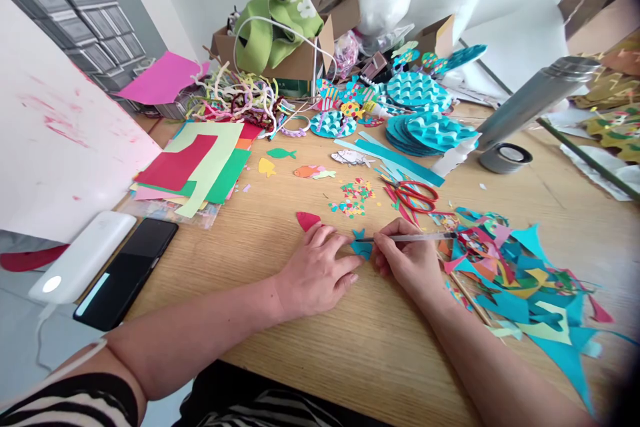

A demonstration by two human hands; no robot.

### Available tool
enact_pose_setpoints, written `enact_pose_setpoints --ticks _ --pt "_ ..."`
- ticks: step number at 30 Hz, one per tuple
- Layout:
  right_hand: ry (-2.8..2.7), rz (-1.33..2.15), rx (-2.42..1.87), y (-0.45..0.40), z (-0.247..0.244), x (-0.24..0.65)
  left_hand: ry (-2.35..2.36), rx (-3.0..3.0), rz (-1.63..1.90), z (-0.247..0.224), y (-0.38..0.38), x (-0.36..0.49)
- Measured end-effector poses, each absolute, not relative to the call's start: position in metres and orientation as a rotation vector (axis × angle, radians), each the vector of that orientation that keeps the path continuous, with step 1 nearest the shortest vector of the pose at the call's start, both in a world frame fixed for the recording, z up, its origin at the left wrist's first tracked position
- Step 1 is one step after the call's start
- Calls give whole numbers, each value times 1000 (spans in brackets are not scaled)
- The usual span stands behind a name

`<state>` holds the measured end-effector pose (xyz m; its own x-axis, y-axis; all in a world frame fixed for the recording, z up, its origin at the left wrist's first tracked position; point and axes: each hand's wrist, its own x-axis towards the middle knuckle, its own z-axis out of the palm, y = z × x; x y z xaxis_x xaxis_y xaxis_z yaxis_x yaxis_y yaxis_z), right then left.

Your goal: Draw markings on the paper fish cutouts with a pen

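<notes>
A blue fish [362, 249] is lying at the right hand's [407, 260] nine o'clock, running roughly twelve-to-six; the right is gripping a pen [425, 237], the nearer left hand [320, 270] resting spread.

no text, label, brand, number or sign can be read on anything in view.
</notes>
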<state>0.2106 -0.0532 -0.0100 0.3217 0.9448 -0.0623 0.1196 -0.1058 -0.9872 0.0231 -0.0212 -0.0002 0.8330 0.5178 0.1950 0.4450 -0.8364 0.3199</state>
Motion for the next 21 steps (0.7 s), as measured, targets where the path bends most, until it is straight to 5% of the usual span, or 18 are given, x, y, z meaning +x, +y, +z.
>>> enact_pose_setpoints --ticks 21 --pt "-1044 970 -1504 -54 -13 212 729 2756 393 -1 -20 22"
